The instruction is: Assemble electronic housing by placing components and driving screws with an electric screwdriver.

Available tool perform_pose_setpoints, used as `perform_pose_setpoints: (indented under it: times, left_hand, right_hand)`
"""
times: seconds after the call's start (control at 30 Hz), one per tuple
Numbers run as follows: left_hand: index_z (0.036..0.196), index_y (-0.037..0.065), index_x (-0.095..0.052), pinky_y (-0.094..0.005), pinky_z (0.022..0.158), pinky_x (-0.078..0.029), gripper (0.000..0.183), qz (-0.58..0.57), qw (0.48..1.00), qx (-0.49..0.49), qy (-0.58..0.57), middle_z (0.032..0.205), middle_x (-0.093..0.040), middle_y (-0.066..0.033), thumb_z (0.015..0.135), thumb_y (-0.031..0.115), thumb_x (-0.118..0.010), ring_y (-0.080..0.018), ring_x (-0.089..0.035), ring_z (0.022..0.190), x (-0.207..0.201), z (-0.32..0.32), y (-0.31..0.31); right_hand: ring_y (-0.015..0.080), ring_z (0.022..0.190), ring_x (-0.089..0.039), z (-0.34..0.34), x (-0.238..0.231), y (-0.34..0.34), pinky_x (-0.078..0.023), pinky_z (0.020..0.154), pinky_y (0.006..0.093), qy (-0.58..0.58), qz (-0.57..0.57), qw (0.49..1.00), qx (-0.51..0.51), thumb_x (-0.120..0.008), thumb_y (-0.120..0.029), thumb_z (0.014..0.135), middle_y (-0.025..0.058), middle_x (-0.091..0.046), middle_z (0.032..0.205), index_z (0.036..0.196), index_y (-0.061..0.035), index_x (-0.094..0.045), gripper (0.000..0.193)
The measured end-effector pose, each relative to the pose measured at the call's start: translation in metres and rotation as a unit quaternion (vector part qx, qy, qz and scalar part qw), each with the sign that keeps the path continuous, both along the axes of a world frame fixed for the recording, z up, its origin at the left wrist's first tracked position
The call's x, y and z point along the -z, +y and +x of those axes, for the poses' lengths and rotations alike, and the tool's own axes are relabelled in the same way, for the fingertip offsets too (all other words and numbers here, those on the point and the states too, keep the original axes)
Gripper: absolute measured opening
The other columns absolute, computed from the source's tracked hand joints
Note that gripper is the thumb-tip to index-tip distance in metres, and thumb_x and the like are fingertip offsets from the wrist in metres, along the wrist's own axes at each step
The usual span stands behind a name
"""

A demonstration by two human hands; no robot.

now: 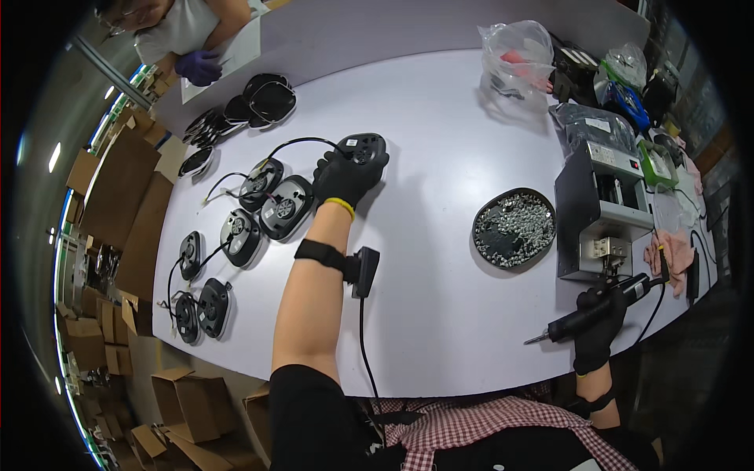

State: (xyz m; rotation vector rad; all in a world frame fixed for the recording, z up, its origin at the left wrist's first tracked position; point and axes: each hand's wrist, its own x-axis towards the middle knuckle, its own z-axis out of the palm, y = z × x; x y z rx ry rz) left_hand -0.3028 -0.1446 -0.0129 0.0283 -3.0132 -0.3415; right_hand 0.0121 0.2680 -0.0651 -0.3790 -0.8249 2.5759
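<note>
My left hand [339, 179], in a black glove, is closed on a rounded black plastic housing [367, 147] at the far middle of the table. A black cable curves leftward from that housing. Below and left of the hand lie more such housings [286, 209], several with round ribbed centres and cables. At the right front, my gloved right hand [597, 330] is wrapped round a black electric screwdriver [572, 323]. Its bit points left, above the tabletop. A dark oval dish [477, 245] of small silvery screws stands beyond the screwdriver.
A grey machine [575, 228] stands right of the dish. Clear plastic bags [517, 59], a pink cloth [670, 263] and other supplies crowd the right back. Dark, flat rounded panels [271, 100] lie at the left back. Across a partition sits another person with a purple glove [199, 68]. Cardboard boxes [192, 404] stand left, below the table.
</note>
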Motion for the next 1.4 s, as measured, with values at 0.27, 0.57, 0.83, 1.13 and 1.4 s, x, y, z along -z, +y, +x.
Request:
perform_pose_setpoints:
  times: [0.27,0.57,0.83,1.13,1.4]
  left_hand:
    - [0.137,-0.008,-0.041,-0.0384,0.104,-0.042,0.107,0.009,0.985,-0.131,-0.112,0.134,-0.05,-0.0268,0.066,0.065,-0.071,-0.0362,-0.051,0.125,-0.012,-0.015,0.024]
    - [0.113,0.015,-0.054,-0.0523,0.044,-0.046,0.031,-0.284,0.889,0.224,0.282,0.077,-0.059,-0.0137,0.083,0.024,-0.05,-0.0335,-0.06,0.053,0.026,-0.001,-0.012]
    - [0.099,0.002,-0.057,-0.0467,0.05,-0.05,0.043,-0.138,0.933,0.216,0.253,0.078,-0.059,-0.0213,0.078,0.038,-0.067,-0.038,-0.062,0.065,0.022,0.125,0.037]
    - [0.112,0.001,-0.056,-0.0446,0.077,-0.053,0.062,0.155,0.947,0.254,0.118,0.099,-0.063,-0.0185,0.064,0.03,-0.082,-0.0379,-0.062,0.089,-0.041,0.272,0.055]
    - [0.129,-0.003,-0.046,-0.0458,0.091,-0.048,0.093,0.165,0.968,0.181,0.046,0.117,-0.056,-0.0226,0.055,0.034,-0.088,-0.0401,-0.056,0.105,-0.029,0.287,0.058]
  right_hand:
    - [0.0139,0.07,-0.053,-0.001,-0.01,-0.008,-0.044,0.068,0.0308,-0.003,0.006,1.0,0.006,-0.056,-0.029,0.095,0.0051,-0.058,0.085,0.107,-0.0097,-0.055,0.023]
    - [0.0153,0.075,-0.056,-0.008,0.01,-0.004,-0.05,0.072,0.0327,-0.01,-0.037,0.999,-0.01,-0.057,-0.029,0.095,0.0034,-0.058,0.087,0.109,-0.0088,-0.055,0.025]
    - [0.0108,0.064,-0.054,-0.005,0.007,-0.004,-0.049,0.061,0.0249,-0.054,-0.049,0.995,0.063,-0.061,-0.024,0.093,0.0006,-0.057,0.077,0.1,-0.0119,-0.055,0.016]
    - [0.0115,0.064,-0.057,-0.016,0.016,-0.005,-0.051,0.06,0.0267,-0.044,-0.052,0.997,0.045,-0.061,-0.026,0.094,0.0008,-0.058,0.078,0.103,-0.0129,-0.056,0.016]
    - [0.0128,0.069,-0.061,-0.011,0.043,0.013,-0.053,0.061,0.0274,0.034,-0.018,0.999,0.005,-0.058,-0.027,0.097,0.0017,-0.062,0.084,0.108,-0.0116,-0.055,0.019]
